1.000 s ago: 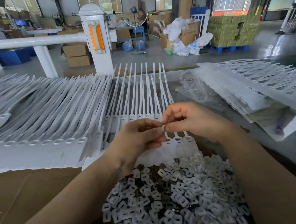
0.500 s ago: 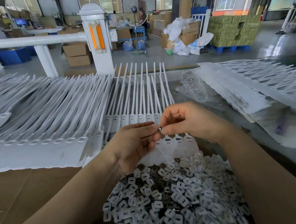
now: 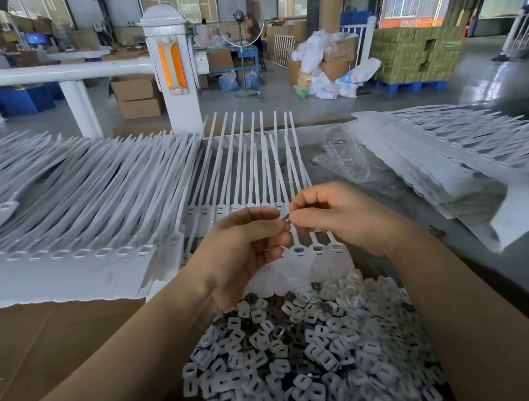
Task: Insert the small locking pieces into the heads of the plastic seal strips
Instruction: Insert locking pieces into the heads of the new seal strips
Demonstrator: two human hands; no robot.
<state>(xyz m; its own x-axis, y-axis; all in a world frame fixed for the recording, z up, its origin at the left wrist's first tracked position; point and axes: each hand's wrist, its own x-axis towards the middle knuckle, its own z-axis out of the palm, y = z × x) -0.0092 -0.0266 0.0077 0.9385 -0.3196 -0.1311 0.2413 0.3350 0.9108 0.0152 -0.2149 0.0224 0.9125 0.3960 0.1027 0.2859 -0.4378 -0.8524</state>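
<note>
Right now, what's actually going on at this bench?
A person holds one small metallic locking piece pinched between the left hand and right hand, above a sheet of joined white plastic seal strips. A heap of small white and dark locking pieces lies nearer the person. Several strip heads already show inserts.

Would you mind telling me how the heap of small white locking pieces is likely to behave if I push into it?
The heap of locking pieces is loose and piled, so it would probably spread and slide rather than move as one. Each piece looks small, flat and light, so likely easy to scatter. Flat shapes seem unlikely to roll.
</note>
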